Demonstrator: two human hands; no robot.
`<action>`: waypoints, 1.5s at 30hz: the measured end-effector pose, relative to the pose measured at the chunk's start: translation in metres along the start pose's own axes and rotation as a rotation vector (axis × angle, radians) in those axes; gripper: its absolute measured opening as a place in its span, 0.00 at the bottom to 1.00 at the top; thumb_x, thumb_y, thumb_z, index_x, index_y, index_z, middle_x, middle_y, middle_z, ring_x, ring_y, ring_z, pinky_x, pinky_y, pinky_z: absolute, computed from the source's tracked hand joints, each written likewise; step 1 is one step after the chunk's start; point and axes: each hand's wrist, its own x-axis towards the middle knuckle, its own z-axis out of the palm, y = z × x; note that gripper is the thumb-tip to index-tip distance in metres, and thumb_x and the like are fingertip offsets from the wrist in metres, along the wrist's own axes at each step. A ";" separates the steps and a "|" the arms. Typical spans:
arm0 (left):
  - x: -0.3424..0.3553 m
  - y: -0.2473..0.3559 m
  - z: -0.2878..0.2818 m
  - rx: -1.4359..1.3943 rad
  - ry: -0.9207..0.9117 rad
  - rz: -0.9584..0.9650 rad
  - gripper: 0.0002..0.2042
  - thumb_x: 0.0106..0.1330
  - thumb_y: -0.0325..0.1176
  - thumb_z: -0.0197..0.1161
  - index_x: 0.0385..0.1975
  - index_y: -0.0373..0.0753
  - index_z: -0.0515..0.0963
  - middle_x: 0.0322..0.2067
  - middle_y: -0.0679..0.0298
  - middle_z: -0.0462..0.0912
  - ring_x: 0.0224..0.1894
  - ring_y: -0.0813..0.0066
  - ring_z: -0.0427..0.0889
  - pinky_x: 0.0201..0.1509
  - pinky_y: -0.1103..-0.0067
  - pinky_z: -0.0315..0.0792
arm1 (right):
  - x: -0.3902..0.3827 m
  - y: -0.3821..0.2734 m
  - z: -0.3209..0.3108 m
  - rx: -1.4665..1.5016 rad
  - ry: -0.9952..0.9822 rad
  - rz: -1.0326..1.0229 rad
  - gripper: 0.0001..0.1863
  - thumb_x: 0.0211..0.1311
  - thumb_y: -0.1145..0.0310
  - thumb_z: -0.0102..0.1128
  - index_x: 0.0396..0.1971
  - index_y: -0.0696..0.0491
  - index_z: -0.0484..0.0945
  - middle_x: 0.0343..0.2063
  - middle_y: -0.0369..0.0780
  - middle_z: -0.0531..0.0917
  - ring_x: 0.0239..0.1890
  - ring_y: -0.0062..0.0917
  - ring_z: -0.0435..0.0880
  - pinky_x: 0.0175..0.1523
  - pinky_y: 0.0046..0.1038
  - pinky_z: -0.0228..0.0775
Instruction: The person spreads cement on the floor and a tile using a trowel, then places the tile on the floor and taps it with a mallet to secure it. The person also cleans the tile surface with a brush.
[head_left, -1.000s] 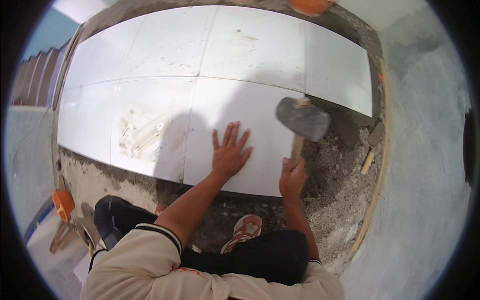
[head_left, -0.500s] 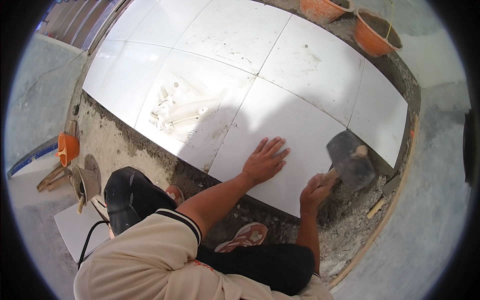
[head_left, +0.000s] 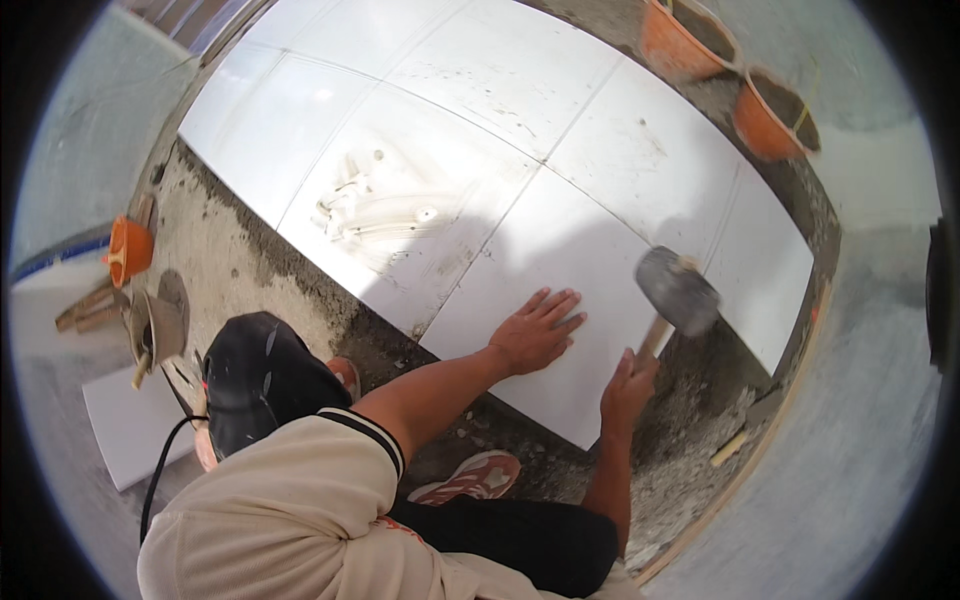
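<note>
My left hand lies with fingers slightly spread on a white square tile. My right hand grips the wooden handle of a rubber mallet, whose dark, slightly blurred head is above the tile's right corner. Other white tiles join it behind and to the left, one smeared with beige residue. Rough grey mortar shows to the right of the tile, where a trowel with a wooden handle lies by the edge.
Two orange buckets stand at back right. A small orange container, wooden tools, a grey bucket and a loose white tile are at left. Pale walls bound both sides; a wooden strip runs along the right.
The view has turned, showing more of the orange buckets and left-side tools. The mallet has swung, its head now higher and further left than half a second ago. My left hand remains on the tile.
</note>
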 end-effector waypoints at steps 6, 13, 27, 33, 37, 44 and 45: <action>-0.011 -0.005 0.006 -0.047 -0.095 0.085 0.32 0.83 0.51 0.49 0.79 0.37 0.61 0.83 0.58 0.54 0.85 0.64 0.49 0.88 0.63 0.44 | 0.002 0.012 0.004 0.137 0.096 -0.305 0.19 0.82 0.59 0.54 0.49 0.64 0.71 0.35 0.47 0.85 0.33 0.40 0.87 0.37 0.42 0.79; -0.011 -0.006 0.010 -0.015 -0.141 0.067 0.33 0.84 0.51 0.48 0.79 0.36 0.60 0.83 0.58 0.54 0.86 0.66 0.48 0.89 0.64 0.43 | 0.013 -0.038 0.001 0.020 -0.071 -0.120 0.18 0.81 0.60 0.55 0.48 0.63 0.73 0.36 0.54 0.87 0.39 0.48 0.92 0.38 0.46 0.81; -0.005 -0.005 0.013 -0.047 -0.074 0.089 0.34 0.81 0.51 0.53 0.78 0.34 0.63 0.82 0.56 0.57 0.85 0.63 0.51 0.88 0.63 0.45 | 0.016 -0.004 0.023 -0.017 -0.125 -0.089 0.22 0.82 0.58 0.54 0.56 0.65 0.71 0.40 0.60 0.86 0.40 0.52 0.90 0.43 0.45 0.80; -0.018 -0.010 0.018 -0.060 -0.063 0.101 0.33 0.81 0.49 0.53 0.77 0.32 0.63 0.82 0.54 0.57 0.85 0.63 0.51 0.88 0.64 0.45 | -0.014 -0.029 0.006 0.091 -0.006 0.021 0.26 0.83 0.52 0.54 0.53 0.66 0.69 0.39 0.59 0.84 0.41 0.48 0.88 0.43 0.43 0.79; -0.008 -0.035 0.019 -0.092 -0.085 0.194 0.31 0.81 0.45 0.52 0.77 0.33 0.63 0.82 0.54 0.58 0.85 0.61 0.52 0.88 0.65 0.45 | -0.077 -0.005 0.002 0.290 0.065 0.031 0.24 0.82 0.53 0.55 0.51 0.64 0.70 0.33 0.45 0.78 0.32 0.28 0.79 0.37 0.33 0.73; -0.005 -0.127 -0.034 0.309 -0.136 0.208 0.31 0.86 0.58 0.33 0.84 0.55 0.53 0.85 0.65 0.46 0.86 0.68 0.42 0.90 0.64 0.37 | -0.165 -0.004 -0.017 0.500 0.029 0.171 0.20 0.82 0.56 0.55 0.56 0.58 0.68 0.27 0.35 0.73 0.21 0.16 0.69 0.22 0.22 0.61; -0.007 -0.128 -0.033 0.329 -0.118 0.205 0.31 0.86 0.58 0.32 0.84 0.56 0.52 0.85 0.67 0.47 0.86 0.70 0.42 0.90 0.64 0.37 | -0.166 -0.011 -0.014 0.565 0.057 0.041 0.19 0.82 0.56 0.54 0.53 0.58 0.69 0.26 0.36 0.73 0.21 0.17 0.70 0.23 0.23 0.63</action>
